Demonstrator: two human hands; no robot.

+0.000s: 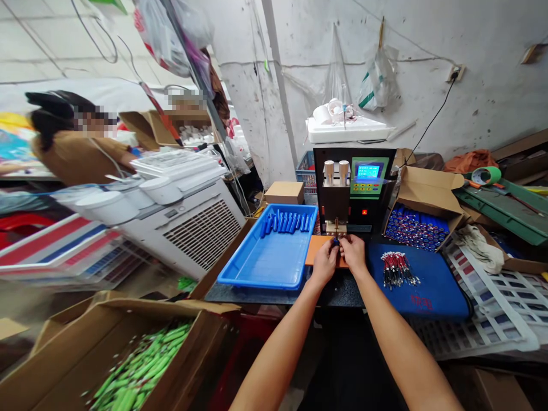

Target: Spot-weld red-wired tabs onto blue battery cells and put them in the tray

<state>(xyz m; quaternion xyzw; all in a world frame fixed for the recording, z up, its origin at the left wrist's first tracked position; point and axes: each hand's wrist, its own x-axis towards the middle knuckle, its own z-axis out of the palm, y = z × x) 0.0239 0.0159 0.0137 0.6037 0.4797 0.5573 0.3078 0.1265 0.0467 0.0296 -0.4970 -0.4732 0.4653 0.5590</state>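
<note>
A black spot welder (358, 188) with a lit blue display stands in front of me. Just below its electrodes (337, 224), a blue battery cell (336, 242) shows end-on between my hands, over an orange board (317, 249). My left hand (324, 261) is closed around the cell from the left. On the right, my right hand (353, 253) has its fingers pinched close to the cell's end; what they grip is too small to make out. Red and black connector wires (398, 269) lie bunched on a blue mat (440, 294) to the right.
A blue tray (261, 268) holds a row of blue cells (286, 221) on the left. An open carton (432, 182) of blue cells stands right of the welder. Lower left is a cardboard box (55, 365) with green wrapped pieces (141, 371). A co-worker (81, 142) sits far left.
</note>
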